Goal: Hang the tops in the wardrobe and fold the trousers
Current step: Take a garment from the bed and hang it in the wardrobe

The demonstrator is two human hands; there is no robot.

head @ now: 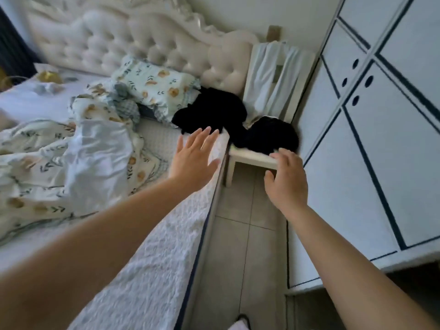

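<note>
**Two empty hands reaching for black clothes**

Head view: a soft, crumpled heap of black clothes (210, 108) lay straight ahead. Its length ran crosswise from the quilted bed's (166, 246) corner onto a white wooden chair (252, 158). The left hand (194, 158), fingers spread and empty, hovered near the bed end. The right hand (287, 179), loosely curved and empty, was just beside the chair end. The smooth panelled wardrobe (371, 163) stood closed on the right.

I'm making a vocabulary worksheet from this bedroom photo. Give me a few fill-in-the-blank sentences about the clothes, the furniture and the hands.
1. The clothes heaped beside the pillow are ____ in colour.
2. Another dark heap lies on the seat of the white ____.
3. The wardrobe doors are ____.
4. The left hand and right hand hold ____.
Missing words: black; chair; closed; nothing.
</note>
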